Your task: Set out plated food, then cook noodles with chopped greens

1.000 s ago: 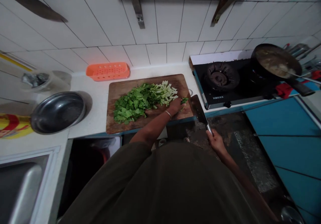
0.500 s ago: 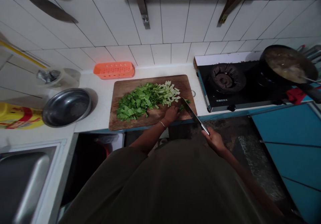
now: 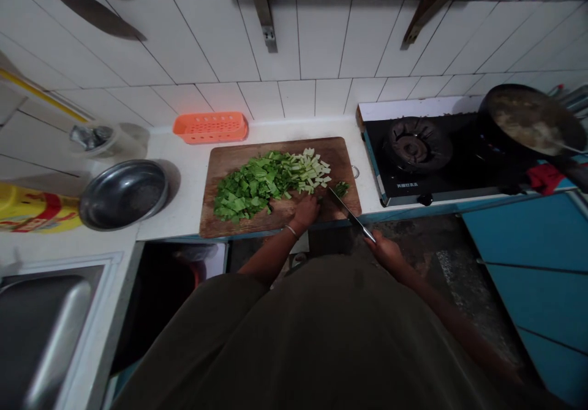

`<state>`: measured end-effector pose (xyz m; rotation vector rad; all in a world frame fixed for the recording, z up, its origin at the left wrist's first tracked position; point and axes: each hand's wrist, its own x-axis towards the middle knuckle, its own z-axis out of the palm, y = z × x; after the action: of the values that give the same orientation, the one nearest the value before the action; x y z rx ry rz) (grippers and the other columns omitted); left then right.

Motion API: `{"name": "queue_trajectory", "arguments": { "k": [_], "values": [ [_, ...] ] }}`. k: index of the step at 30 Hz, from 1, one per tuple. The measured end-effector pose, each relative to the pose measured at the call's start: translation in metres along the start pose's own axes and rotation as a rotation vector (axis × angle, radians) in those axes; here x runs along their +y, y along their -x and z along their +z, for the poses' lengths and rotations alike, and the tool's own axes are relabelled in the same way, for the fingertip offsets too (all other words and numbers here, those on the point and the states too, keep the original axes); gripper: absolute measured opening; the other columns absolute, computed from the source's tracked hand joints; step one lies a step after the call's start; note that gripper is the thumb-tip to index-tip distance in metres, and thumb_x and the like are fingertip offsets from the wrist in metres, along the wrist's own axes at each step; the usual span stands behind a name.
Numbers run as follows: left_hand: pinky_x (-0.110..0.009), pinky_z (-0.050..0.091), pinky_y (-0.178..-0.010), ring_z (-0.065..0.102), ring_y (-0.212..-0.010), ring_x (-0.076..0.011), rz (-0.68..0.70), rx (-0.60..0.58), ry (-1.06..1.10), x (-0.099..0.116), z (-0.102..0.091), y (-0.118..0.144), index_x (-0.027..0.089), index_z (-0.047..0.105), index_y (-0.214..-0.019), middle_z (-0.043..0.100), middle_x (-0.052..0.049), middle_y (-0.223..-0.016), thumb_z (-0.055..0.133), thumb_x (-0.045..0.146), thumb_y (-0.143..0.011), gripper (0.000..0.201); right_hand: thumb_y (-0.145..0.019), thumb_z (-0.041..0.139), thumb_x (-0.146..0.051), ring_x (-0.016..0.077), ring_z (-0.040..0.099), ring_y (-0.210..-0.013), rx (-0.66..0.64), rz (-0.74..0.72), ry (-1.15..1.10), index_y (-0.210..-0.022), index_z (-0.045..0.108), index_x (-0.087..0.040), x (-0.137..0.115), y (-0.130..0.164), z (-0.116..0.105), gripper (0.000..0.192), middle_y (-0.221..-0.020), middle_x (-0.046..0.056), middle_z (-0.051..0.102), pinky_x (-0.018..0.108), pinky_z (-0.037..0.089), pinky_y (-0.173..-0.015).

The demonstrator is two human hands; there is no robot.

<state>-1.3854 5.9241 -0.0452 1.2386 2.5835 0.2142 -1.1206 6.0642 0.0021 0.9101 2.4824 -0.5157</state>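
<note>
My right hand [image 3: 386, 250] is closed round the handle of a kitchen knife [image 3: 345, 208]. The blade points up and left, its tip over the right part of a wooden cutting board [image 3: 342, 152]. My left hand [image 3: 307, 212] rests at the board's front edge, just below the cut pale stems [image 3: 315, 171]. Its fingers look bunched; anything in them is hidden. Chopped green leaves [image 3: 248, 183] form a large heap left of the stems. A small bit of dark greens [image 3: 340, 188] lies to the right of the blade.
An orange plastic basket [image 3: 211, 128] stands behind the board. To the left are a metal bowl [image 3: 124, 195], a yellow package [image 3: 39, 211] and a sink [image 3: 41, 336]. On the right, a gas stove [image 3: 408, 186] carries a black wok [image 3: 528, 122] with food in it.
My left hand has drawn left, away from the small bit of greens, which now shows more fully. The knife has shifted slightly left and down with my right hand.
</note>
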Motion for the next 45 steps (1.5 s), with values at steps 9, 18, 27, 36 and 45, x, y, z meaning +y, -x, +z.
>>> {"name": "queue_trajectory", "arguments": {
  "k": [9, 18, 27, 36, 45],
  "values": [
    [-0.037, 0.049, -0.093, 0.064, -0.109, -0.0293, -0.064, -0.103, 0.002, 0.011, -0.024, -0.032, 0.006, 0.065, -0.112, 0.067, -0.022, -0.112, 0.057, 0.026, -0.090, 0.031, -0.094, 0.033, -0.060, 0.0235, 0.065, -0.083, 0.184, 0.007, -0.413, -0.097, 0.061, -0.021, 0.026, 0.029, 0.008, 0.048, -0.089, 0.007, 0.069, 0.029, 0.041, -0.070],
    [-0.031, 0.051, -0.082, 0.068, -0.097, -0.0267, -0.051, -0.115, 0.016, 0.011, -0.038, -0.050, 0.011, 0.070, -0.108, 0.071, -0.018, -0.105, 0.057, 0.033, -0.088, 0.032, -0.089, 0.039, -0.068, 0.0190, 0.054, -0.062, 0.358, 0.065, -0.627, -0.083, 0.054, -0.022, 0.052, 0.044, 0.030, 0.049, -0.065, 0.001, 0.056, 0.028, 0.038, -0.061],
    [-0.033, 0.048, -0.088, 0.064, -0.105, -0.0294, 0.027, -0.054, 0.050, 0.063, -0.039, -0.085, 0.009, 0.070, -0.107, 0.068, -0.019, -0.109, 0.063, 0.041, -0.086, 0.039, -0.088, 0.041, -0.068, 0.0191, 0.054, -0.058, 0.366, 0.110, -0.634, -0.090, 0.057, -0.021, 0.051, 0.041, 0.023, 0.050, -0.062, 0.000, 0.056, 0.028, 0.036, -0.058],
    [-0.038, 0.040, -0.100, 0.051, -0.120, -0.0306, 0.155, 0.036, -0.037, 0.065, 0.009, -0.056, 0.005, 0.038, -0.147, 0.054, -0.024, -0.131, 0.049, 0.027, -0.095, 0.058, -0.089, 0.040, -0.063, 0.0193, 0.054, -0.060, 0.371, 0.059, -0.571, -0.084, 0.056, -0.021, 0.038, 0.021, 0.008, 0.045, -0.065, 0.003, 0.058, 0.028, 0.036, -0.059],
    [-0.036, 0.044, -0.099, 0.056, -0.118, -0.0269, 0.020, 0.014, 0.416, 0.039, 0.007, -0.049, 0.010, 0.057, -0.135, 0.061, -0.020, -0.125, 0.048, 0.011, -0.090, 0.046, -0.088, 0.039, -0.065, 0.0185, 0.054, -0.063, 0.363, 0.010, -0.569, -0.081, 0.057, -0.021, 0.035, 0.014, 0.008, 0.048, -0.067, 0.003, 0.058, 0.028, 0.037, -0.060]
  ]
}}
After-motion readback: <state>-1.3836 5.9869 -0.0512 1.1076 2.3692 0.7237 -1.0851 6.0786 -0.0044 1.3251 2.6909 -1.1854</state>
